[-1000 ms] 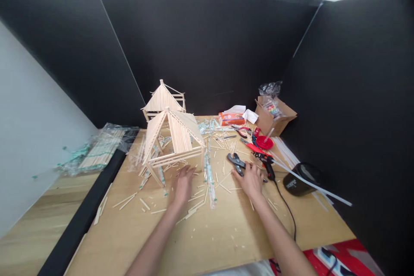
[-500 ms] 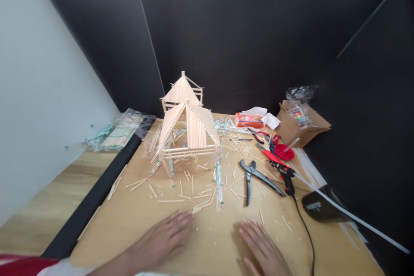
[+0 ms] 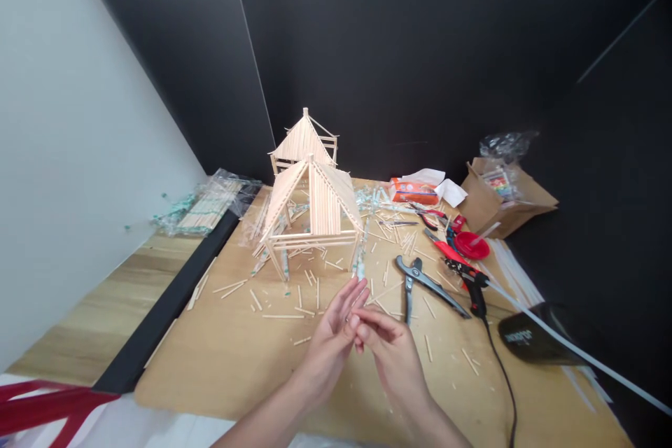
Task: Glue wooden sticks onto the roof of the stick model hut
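Above the front of the wooden table (image 3: 220, 357), my left hand (image 3: 333, 332) is raised with its palm turned inward and its fingers extended. My right hand (image 3: 391, 350) touches it, thumb and fingertips pinched together at the left hand's fingers. Whether anything small is between the right fingertips is too small to tell. Just beyond the hands stands a stick house model (image 3: 325, 206) with a pitched roof. A second stick model (image 3: 302, 140) is behind it. Black-handled cutters (image 3: 433, 285) lie right of the hands, and short loose sticks (image 3: 283, 316) lie to their left.
A glue gun (image 3: 475, 287) with a black cable, a red dish (image 3: 471, 246) and a black case (image 3: 540, 336) are on the right. Farther back are an orange packet (image 3: 414, 191) and a cardboard box (image 3: 504, 203). Bagged sticks (image 3: 210, 203) lie at the left.
Both hands have lifted off the tabletop, where they were apart, and come together in the middle. The view has shifted slightly, moving the scene a little to the right.
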The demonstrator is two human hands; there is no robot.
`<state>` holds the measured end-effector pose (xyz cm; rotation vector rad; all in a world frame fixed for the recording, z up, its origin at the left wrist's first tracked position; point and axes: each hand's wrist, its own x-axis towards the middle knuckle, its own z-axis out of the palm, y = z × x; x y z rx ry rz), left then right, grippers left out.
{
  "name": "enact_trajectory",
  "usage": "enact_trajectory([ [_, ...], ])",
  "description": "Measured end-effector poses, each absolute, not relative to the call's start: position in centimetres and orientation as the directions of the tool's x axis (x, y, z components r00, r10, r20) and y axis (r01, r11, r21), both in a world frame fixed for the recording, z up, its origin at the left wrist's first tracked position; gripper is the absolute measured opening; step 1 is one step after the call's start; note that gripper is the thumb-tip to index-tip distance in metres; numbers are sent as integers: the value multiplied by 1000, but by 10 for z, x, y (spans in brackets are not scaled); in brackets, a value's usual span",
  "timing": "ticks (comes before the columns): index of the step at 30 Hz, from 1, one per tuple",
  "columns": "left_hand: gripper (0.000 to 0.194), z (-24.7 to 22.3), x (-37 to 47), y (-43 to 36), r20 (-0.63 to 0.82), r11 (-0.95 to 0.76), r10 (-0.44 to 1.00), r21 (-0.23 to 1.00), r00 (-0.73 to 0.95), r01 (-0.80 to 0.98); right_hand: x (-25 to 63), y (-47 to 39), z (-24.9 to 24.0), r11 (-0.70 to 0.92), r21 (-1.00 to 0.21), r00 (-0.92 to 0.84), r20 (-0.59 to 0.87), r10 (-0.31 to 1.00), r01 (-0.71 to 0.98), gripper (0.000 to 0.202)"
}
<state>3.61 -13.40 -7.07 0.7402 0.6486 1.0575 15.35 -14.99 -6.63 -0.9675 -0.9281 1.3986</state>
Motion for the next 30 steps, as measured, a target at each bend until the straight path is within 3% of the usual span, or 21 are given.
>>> enact_trajectory([
  [5,63,-72,35,-131,-96,235,957,811,275,-536,162,-149,-59,11,-976,24,6,1000,-216,13],
  [10,60,-73,38,-132,-138,277,947,806,290,-523,172,-147,-55,115,-993,-38,116,993,-20,15],
  [14,61,-72,43,-136,-194,318,940,792,279,-521,174,-136,-63,9,-994,-22,11,1000,-113,23],
  [18,59,-66,43,-136,-244,358,927,804,286,-474,188,-116,-74,-37,-987,197,-68,978,-154,30],
  [21,50,-67,34,-135,-287,378,913,861,289,-340,207,-102,-84,-28,-999,332,-38,943,-35,33],
  [23,41,-74,26,-132,-279,326,929,927,242,-187,217,-96,-95,-20,-1000,332,-11,943,23,28],
  [25,33,-85,17,-129,-235,242,954,970,187,-19,221,-93,-106,6,-992,300,45,953,129,48],
  [27,26,-97,8,-127,-188,176,970,980,151,94,219,-93,-116,42,-945,263,133,956,326,58],
  [30,24,-116,-7,-127,-128,107,986,977,105,186,210,-102,-125,96,-806,160,231,960,584,44],
])
